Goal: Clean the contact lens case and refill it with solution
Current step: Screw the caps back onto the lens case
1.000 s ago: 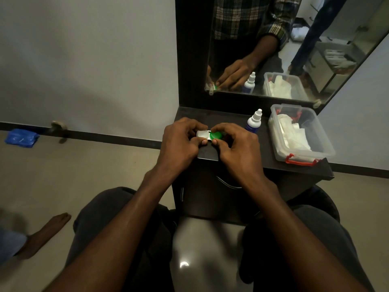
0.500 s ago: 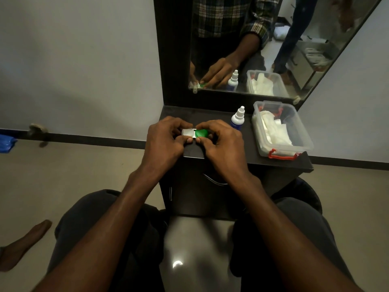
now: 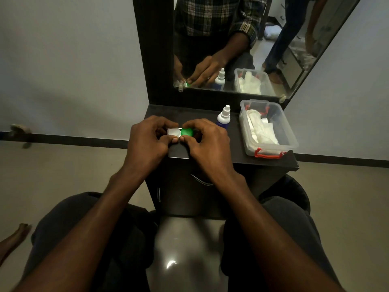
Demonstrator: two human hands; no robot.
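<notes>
Item: contact lens case (image 3: pixel 180 132), white cap left, green cap right, clamped at both ends in the grip of left hand (image 3: pixel 147 142) and right hand (image 3: pixel 208 144), near the desk (image 3: pixel 231 152) front edge. Step: apparently unscrewing caps. Next: solution bottle (image 3: pixel 223 119), behind-right.

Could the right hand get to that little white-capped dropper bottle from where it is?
Probably yes. The white-capped dropper bottle stands just beyond the right hand with nothing between them, though that hand is busy holding the green-and-white lens case.
</notes>
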